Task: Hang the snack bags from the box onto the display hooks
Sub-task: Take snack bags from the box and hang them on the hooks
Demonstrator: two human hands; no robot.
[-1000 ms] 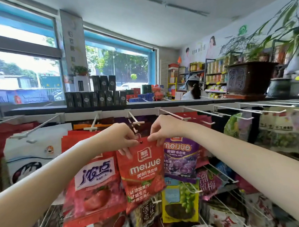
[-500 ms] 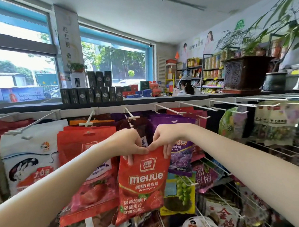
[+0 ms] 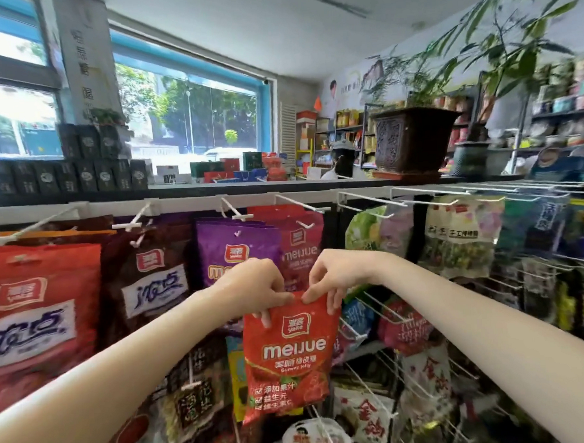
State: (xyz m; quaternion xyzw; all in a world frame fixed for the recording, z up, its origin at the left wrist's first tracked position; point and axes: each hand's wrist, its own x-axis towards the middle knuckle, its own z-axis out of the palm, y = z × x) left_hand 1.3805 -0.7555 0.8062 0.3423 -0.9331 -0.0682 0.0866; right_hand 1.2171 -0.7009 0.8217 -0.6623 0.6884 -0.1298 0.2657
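Both hands, left hand (image 3: 253,286) and right hand (image 3: 336,273), pinch red gummy bag (image 3: 289,355) top edge; bag hangs vertical, frame center; hook (image 3: 302,223) probably target, above.

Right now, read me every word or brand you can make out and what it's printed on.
"yake", "meijue", "Gummy Jelly": red snack bag pinched at its top edge by the left hand and right hand.
"meijue": pink hanging bag.
"yake": big red bag at far left.
Other packs, pillar sign, dark boxes: Chinese or too blurred to read.
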